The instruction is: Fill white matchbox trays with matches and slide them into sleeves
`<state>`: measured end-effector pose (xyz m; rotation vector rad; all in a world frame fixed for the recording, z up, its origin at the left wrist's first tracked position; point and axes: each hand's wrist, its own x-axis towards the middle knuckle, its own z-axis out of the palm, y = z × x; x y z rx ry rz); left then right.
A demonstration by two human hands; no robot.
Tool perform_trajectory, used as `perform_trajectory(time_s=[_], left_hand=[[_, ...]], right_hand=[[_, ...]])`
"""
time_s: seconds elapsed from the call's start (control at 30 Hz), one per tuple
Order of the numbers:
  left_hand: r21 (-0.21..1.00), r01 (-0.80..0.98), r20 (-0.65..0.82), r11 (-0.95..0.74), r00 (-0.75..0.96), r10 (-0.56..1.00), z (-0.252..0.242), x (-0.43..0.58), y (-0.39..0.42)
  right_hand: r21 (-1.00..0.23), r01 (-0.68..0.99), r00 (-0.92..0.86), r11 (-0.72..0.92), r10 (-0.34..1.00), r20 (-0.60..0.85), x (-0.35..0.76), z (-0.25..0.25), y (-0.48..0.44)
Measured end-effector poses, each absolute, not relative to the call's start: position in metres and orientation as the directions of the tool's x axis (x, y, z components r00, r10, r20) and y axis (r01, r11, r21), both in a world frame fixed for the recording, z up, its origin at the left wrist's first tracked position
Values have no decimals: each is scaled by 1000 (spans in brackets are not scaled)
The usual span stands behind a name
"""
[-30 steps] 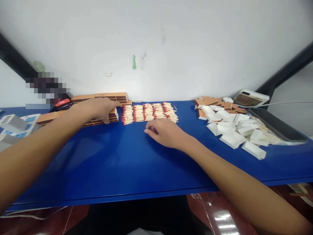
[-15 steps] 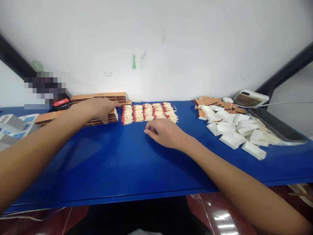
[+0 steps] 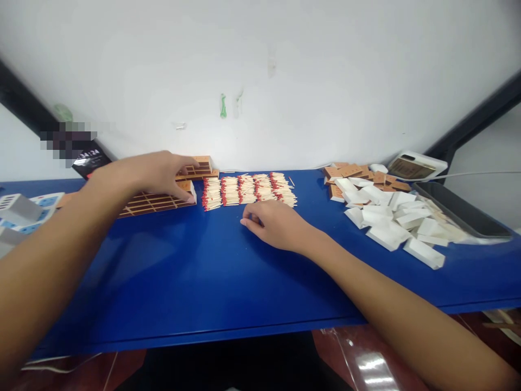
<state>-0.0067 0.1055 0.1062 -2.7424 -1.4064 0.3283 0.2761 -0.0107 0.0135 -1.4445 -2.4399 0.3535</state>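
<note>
My left hand [image 3: 152, 171] arches over the right end of the stacked brown matchboxes [image 3: 158, 202] at the back left. Its fingertips reach the rear row and its thumb presses the front row's end box, so the hand clasps that end of the stack. My right hand [image 3: 279, 224] rests on the blue table [image 3: 195, 271] just in front of the rows of red-tipped matches [image 3: 248, 189]. Its fingers are curled in a pinch at the table surface, and what they hold is hidden.
A heap of white inner trays [image 3: 391, 220] and brown sleeves [image 3: 354, 172] lies at the right, beside a dark tray [image 3: 459, 209] and a white device [image 3: 417, 164]. Power strips [image 3: 24, 209] sit at the far left. A wall stands close behind.
My left hand has lifted and shifted back, from lying flat on the front row to arching over both rows. My right hand has barely moved.
</note>
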Motion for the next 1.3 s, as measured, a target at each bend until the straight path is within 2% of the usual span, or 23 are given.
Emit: perform_trajectory(time_s=[0.07,0.1,0.17,0.27,0.37,0.5,0.57,0.83,0.93,1.0,1.07,1.13,1.2,1.3], left_hand=[[-139,817,126,-560,576,808,109,-4,92],[-152,799,276,-582,600,751,105,1,83],[-166,707,447,-687,675,587,88,12,62],[-203,468,398,-860,842,365,47,26,33],[-191,417,398,-889,861,318,13,26,20],[-62,417,514,-907,792,329,-3,11,24],[1,417,505,-909,784,360,-4,5,26],[-97,390,459,-916,834,307,-1,5,20],[-119,404,446,-907,838,315,0,4,21],[-140,401,438,-905,845,306,0,3,22],[-152,394,432,-906,851,298,-2,3,22],[-158,393,430,-906,853,295,-2,3,22],[-159,395,427,-905,854,298,-3,4,21],[-152,396,416,-906,857,305,-2,4,19]], right_hand=[[-356,808,-461,469,880,113,276,14,-10],[-358,808,-460,468,881,114,276,14,-10],[-358,812,-451,462,884,119,276,14,-10],[-350,815,-447,462,885,128,275,13,-9],[-334,821,-444,462,886,135,275,12,-8],[-357,826,-416,436,899,135,277,12,-5],[-372,824,-405,427,904,140,278,12,-3],[-383,828,-385,409,912,142,276,12,0],[-322,857,-366,403,915,171,285,20,4],[-194,921,-296,337,931,215,301,31,9],[-31,986,-150,164,952,268,327,43,15],[59,997,31,-50,959,281,360,53,20],[50,975,198,-217,949,246,393,61,21],[-11,933,357,-360,922,151,432,64,21]])
